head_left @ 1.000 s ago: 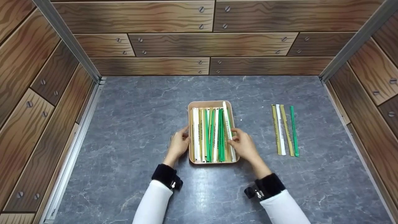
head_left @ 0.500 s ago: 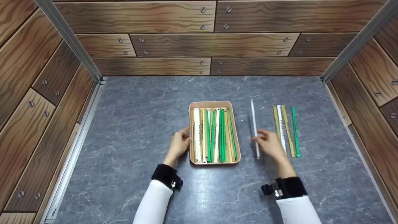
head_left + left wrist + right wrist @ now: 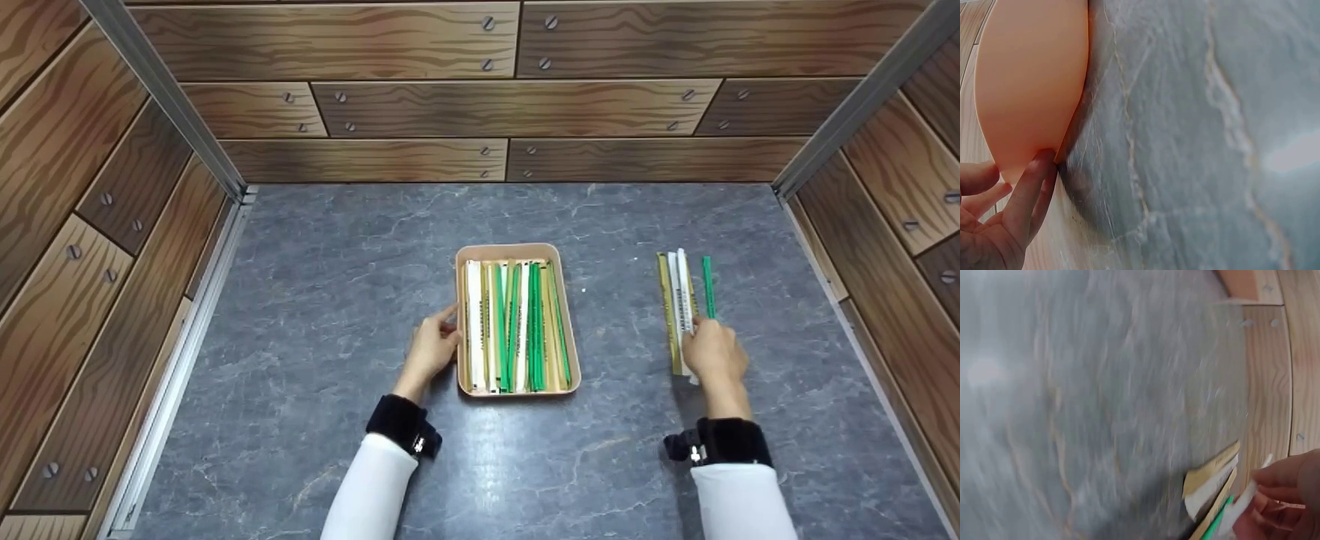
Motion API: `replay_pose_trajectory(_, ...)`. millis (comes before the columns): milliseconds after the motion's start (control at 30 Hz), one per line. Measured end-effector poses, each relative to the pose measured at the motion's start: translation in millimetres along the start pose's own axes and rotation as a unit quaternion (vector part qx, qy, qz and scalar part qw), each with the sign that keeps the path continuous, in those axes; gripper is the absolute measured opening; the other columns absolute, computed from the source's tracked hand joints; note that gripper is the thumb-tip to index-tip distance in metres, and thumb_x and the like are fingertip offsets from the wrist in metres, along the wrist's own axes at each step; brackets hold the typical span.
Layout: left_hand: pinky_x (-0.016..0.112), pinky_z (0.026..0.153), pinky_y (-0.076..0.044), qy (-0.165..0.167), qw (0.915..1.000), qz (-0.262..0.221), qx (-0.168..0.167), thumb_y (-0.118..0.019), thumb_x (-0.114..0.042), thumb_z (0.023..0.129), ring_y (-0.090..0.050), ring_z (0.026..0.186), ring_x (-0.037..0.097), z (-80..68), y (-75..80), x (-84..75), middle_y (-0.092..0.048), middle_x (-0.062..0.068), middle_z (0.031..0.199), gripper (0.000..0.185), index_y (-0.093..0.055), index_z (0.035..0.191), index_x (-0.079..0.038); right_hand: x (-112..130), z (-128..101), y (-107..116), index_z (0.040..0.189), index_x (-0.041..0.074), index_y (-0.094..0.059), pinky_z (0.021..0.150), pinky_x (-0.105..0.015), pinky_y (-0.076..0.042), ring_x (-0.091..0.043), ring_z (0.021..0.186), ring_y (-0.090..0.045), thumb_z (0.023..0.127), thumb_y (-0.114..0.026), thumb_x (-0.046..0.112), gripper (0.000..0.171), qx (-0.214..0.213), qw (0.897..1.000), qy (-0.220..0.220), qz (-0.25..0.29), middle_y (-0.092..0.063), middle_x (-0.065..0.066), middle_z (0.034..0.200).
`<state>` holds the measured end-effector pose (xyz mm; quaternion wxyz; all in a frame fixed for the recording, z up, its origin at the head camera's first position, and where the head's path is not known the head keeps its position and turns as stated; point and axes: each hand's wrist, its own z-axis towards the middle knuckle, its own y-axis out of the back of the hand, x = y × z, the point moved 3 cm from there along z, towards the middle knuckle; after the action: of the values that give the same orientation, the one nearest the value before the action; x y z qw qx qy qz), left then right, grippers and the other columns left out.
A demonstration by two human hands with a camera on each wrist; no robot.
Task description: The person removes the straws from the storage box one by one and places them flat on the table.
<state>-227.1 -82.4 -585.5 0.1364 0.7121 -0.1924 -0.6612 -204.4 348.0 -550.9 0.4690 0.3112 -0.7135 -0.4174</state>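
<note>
A pinkish-tan tray holds a row of long, slim paper-wrapped sticks in white, tan and green. My left hand touches the tray's left side; in the left wrist view, its fingertips press the tray's outer wall. To the right, my right hand pinches a white paper-wrapped stick between thumb and fingers. That stick lies over a loose group, where a tan stick is at the left and a green stick at the right. The hand covers the group's lower right part.
The grey marbled tabletop carries the tray and the loose sticks. Wood-patterned panels enclose it at the back and both sides, with a metal rail along the left edge.
My right hand has lifted the white stick out of the tray and carried it rightward to the loose group. The left hand stays at the tray's side.
</note>
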Motion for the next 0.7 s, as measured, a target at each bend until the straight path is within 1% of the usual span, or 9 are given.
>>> replay_pose_trajectory(67,0.034,0.074,-0.055,0.0,1.0,-0.002,0.0,-0.062,0.001,0.087,-0.067,0.085,0.023,0.0,0.2,-0.1,-0.07,0.016,0.096,0.055,-0.054,0.14,-0.004,-3,4,1,0.136,0.0,-0.053,0.066,-0.06,-0.048,-0.053,0.097,-0.058,0.095,-0.046,0.015,0.044,0.004,1.0,-0.005,-0.023,-0.057,-0.036,0.118)
replay_pose_trajectory(167,0.033,0.073,-0.055,0.005,1.0,-0.002,-0.003,-0.063,0.0,0.087,-0.067,0.084,0.022,0.2,0.1,-0.5,-0.07,0.015,0.096,0.054,-0.054,0.14,-0.005,-6,9,1,0.121,-0.003,-0.06,0.065,-0.062,-0.047,-0.055,0.093,-0.058,0.095,-0.043,0.015,0.036,0.008,0.999,-0.006,-0.037,-0.058,-0.037,0.109)
replay_pose_trajectory(233,0.032,0.073,-0.055,0.009,0.9999,-0.003,-0.003,-0.064,-0.001,0.087,-0.067,0.084,0.022,0.5,-0.2,-0.9,-0.07,0.014,0.096,0.054,-0.054,0.14,-0.007,-7,12,1,0.111,-0.004,-0.06,0.063,-0.062,-0.047,-0.055,0.091,-0.058,0.094,-0.043,0.015,0.031,0.009,0.999,-0.006,-0.039,-0.059,-0.037,0.104)
replay_pose_trajectory(300,0.032,0.072,-0.055,0.009,0.9999,-0.004,-0.003,-0.064,-0.001,0.088,-0.067,0.083,0.022,0.9,-0.7,-1.1,-0.07,0.014,0.095,0.054,-0.054,0.14,-0.007,-7,15,0,0.106,-0.006,-0.06,0.063,-0.062,-0.047,-0.055,0.09,-0.058,0.095,-0.044,0.015,0.029,0.008,0.999,-0.006,-0.044,-0.059,-0.036,0.102)
replay_pose_trajectory(367,0.032,0.072,-0.055,0.011,0.9999,-0.005,-0.002,-0.064,-0.001,0.088,-0.067,0.083,0.022,1.1,-0.9,-1.3,-0.07,0.014,0.095,0.054,-0.054,0.14,-0.007,-5,14,-1,0.115,-0.007,-0.057,0.067,-0.064,-0.047,-0.056,0.093,-0.057,0.096,-0.047,0.018,0.033,-0.005,0.999,-0.006,-0.043,-0.056,-0.036,0.106)
replay_pose_trajectory(500,0.032,0.072,-0.055,0.018,0.9998,-0.009,-0.001,-0.064,-0.001,0.088,-0.067,0.085,0.023,0.8,-0.6,-1.8,-0.07,0.015,0.097,0.054,-0.054,0.141,-0.008,11,6,-4,0.133,-0.006,-0.048,0.073,-0.067,-0.046,-0.056,0.099,-0.054,0.096,-0.056,0.022,0.047,-0.059,0.998,0.015,-0.026,-0.049,-0.035,0.117)
replay_pose_trajectory(533,0.032,0.073,-0.055,0.019,0.9998,-0.008,0.0,-0.065,-0.001,0.088,-0.067,0.086,0.023,0.6,-0.3,-1.9,-0.07,0.015,0.098,0.054,-0.054,0.141,-0.008,18,3,-5,0.136,-0.005,-0.046,0.074,-0.068,-0.046,-0.056,0.1,-0.054,0.095,-0.059,0.022,0.051,-0.074,0.997,0.028,-0.02,-0.048,-0.035,0.119)
replay_pose_trajectory(600,0.033,0.075,-0.055,0.021,0.9998,-0.007,0.0,-0.065,-0.002,0.089,-0.068,0.088,0.024,0.4,-0.3,-2.2,-0.07,0.015,0.099,0.055,-0.053,0.142,-0.009,34,-5,-9,0.136,-0.006,-0.047,0.073,-0.066,-0.048,-0.056,0.1,-0.054,0.093,-0.062,0.02,0.052,-0.095,0.993,0.065,-0.01,-0.047,-0.035,0.123)
replay_pose_trajectory(700,0.033,0.076,-0.055,0.023,0.9997,-0.01,-0.001,-0.065,-0.002,0.089,-0.068,0.09,0.024,0.2,-0.6,-1.9,-0.07,0.015,0.1,0.055,-0.053,0.142,-0.009,63,-18,-19,0.132,-0.006,-0.052,0.074,-0.062,-0.05,-0.053,0.101,-0.056,0.09,-0.065,0.014,0.048,-0.104,0.985,0.14,0.0,-0.05,-0.034,0.124)
